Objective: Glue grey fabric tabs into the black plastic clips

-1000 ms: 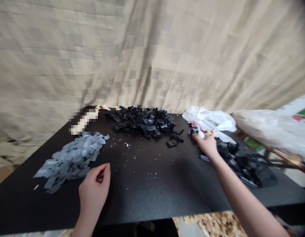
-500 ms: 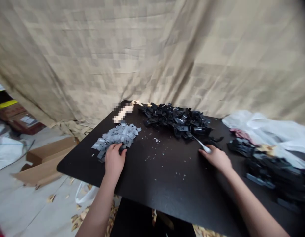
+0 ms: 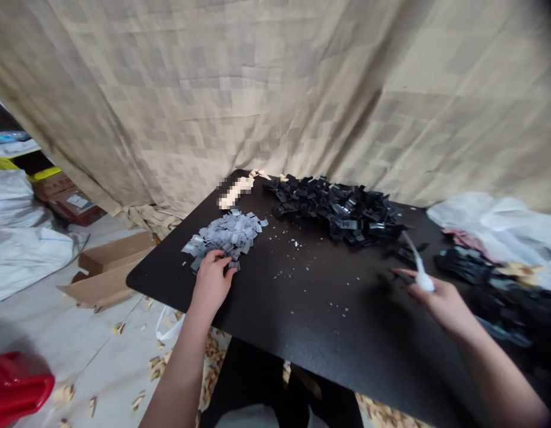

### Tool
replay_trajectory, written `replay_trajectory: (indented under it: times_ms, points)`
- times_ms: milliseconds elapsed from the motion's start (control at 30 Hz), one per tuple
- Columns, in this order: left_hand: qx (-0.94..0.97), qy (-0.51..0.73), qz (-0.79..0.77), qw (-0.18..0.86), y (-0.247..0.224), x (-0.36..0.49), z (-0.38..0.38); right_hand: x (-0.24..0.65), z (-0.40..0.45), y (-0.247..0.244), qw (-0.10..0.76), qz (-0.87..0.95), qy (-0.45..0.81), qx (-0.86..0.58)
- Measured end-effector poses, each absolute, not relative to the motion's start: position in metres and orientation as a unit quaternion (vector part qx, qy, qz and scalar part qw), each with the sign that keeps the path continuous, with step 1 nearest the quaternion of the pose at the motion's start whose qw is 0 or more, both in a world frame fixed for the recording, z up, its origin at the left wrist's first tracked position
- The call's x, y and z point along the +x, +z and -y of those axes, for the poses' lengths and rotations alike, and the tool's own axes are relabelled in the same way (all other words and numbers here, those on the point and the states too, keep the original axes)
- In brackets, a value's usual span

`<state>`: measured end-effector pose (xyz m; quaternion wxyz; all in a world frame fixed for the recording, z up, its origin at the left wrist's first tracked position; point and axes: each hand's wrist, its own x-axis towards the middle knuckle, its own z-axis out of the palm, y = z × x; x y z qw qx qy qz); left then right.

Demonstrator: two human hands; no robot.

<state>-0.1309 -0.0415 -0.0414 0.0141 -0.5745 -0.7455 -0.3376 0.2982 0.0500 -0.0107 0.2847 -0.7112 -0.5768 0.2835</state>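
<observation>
"What are the hands doing?"

"The left hand [image 3: 211,284] is touching grey pieces [image 3: 230,230] on the left tabletop [image 3: 311,339] — its grip I can't tell. The right hand [image 3: 444,304] is holding a white thin-tipped tool [image 3: 425,280]."

"Working well?"

"Pinching one edge lightly — angling the tip away — would be helping."

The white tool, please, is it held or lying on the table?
Held: the white tool has its thick end in the right hand.
</observation>
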Motion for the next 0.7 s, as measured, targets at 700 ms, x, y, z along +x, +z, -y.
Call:
replay_trajectory:
  times_ms: [700]
  points:
    - [-0.744,-0.621,0.233,0.076,0.038,0.007,0.075,0.187,0.012,-0.011,0.364,0.418,0.546,-0.628]
